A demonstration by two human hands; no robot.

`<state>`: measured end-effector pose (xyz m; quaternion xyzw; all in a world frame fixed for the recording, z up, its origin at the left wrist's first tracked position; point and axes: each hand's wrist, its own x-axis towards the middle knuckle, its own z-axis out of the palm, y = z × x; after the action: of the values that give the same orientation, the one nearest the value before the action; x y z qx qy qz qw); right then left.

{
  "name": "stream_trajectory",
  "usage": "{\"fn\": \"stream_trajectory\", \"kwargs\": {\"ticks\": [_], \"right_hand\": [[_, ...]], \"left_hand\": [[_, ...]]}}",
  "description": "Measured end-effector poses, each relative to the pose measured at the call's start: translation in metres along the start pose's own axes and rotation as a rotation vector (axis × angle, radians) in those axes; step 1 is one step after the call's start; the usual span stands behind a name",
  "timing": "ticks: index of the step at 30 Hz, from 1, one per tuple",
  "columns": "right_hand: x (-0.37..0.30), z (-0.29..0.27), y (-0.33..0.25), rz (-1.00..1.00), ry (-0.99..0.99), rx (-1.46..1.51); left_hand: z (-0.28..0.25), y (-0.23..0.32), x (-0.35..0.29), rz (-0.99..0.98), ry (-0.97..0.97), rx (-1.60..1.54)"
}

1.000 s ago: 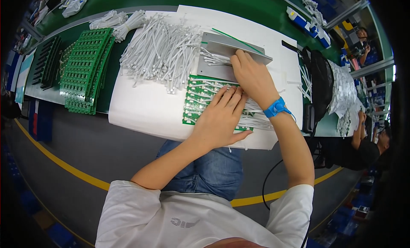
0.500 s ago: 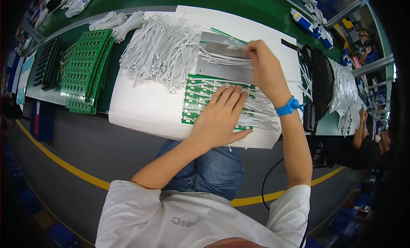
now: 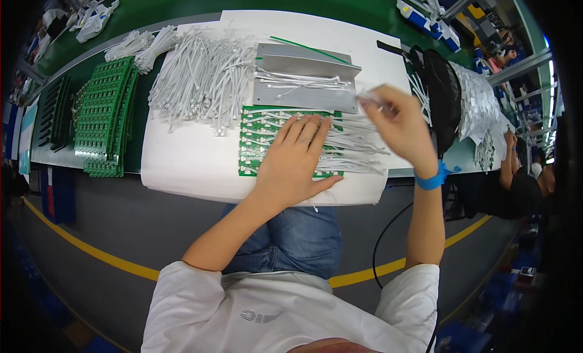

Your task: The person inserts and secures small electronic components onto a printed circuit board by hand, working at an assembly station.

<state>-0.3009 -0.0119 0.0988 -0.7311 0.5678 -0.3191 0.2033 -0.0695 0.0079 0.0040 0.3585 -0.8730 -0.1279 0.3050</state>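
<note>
My left hand (image 3: 290, 158) lies flat with its fingers stretched out. It rests on a green circuit board panel (image 3: 248, 161) and on the white cables (image 3: 352, 143) that run from it to the right. Beyond the panel's far edge sits a bent grey metal plate (image 3: 285, 99), with a few loose white cables (image 3: 303, 81) along it. At the plate's right end is my right hand (image 3: 404, 119), raised and blurred, its fingers curled together. Something small and pale shows at its fingertips, too smeared to name. A blue band (image 3: 430, 181) circles that wrist.
A big heap of white cables (image 3: 194, 73) covers the left of the white board (image 3: 182, 164). Farther left stand stacked green circuit panels (image 3: 103, 110) and black strips (image 3: 54, 110). A thin green strip (image 3: 310, 49) lies behind the plate. A black bag (image 3: 440, 98) is at the right.
My right hand has moved from over the metal plate to the right and nearer to me. My left hand stays flat on the panel. The whole view has shifted a little.
</note>
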Motion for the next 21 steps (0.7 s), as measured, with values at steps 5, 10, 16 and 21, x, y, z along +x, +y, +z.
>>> {"fn": "stream_trajectory", "kwargs": {"ticks": [5,10,16,21], "right_hand": [[-0.027,0.021,0.034,0.268,-0.067,0.065],[-0.032,0.026,0.039,0.264,-0.033,0.139],[-0.029,0.029,0.04,0.391,-0.116,0.329],[-0.027,0.033,0.029,0.356,-0.115,0.17]], "left_hand": [[-0.002,0.002,0.01,0.027,-0.037,0.037],[-0.002,-0.004,0.014,0.017,-0.032,0.019],[0.0,-0.005,0.012,0.005,0.035,-0.039],[0.006,-0.009,0.006,0.015,0.056,-0.075]]}}
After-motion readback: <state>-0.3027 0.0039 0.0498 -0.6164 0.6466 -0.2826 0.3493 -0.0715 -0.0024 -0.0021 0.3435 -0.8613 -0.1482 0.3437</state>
